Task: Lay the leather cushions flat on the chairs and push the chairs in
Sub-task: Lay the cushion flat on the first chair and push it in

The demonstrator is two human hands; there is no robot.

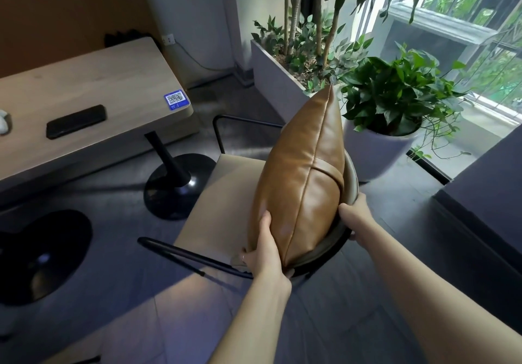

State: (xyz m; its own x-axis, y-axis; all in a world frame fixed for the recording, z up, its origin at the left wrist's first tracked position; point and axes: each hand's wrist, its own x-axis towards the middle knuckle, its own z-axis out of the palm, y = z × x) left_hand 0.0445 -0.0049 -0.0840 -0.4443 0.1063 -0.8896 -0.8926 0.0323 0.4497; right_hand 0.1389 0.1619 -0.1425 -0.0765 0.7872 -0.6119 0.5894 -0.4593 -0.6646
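Note:
A brown leather cushion (302, 183) stands upright on edge against the backrest of a chair with a beige seat (223, 194) and thin black metal armrests. My left hand (264, 248) grips the cushion's near lower corner, thumb pressed into its front face. My right hand (357, 217) holds the cushion's back side where it meets the curved backrest; its fingers are partly hidden behind the rim. The chair stands pulled out from the wooden table (93, 81).
A black phone (75, 121) and a blue QR sticker (175, 99) lie on the table, which stands on a black pedestal base (175, 186). A white potted plant (387, 138) and a long planter (271, 75) stand right behind the chair. Another round black base (42, 253) is at left.

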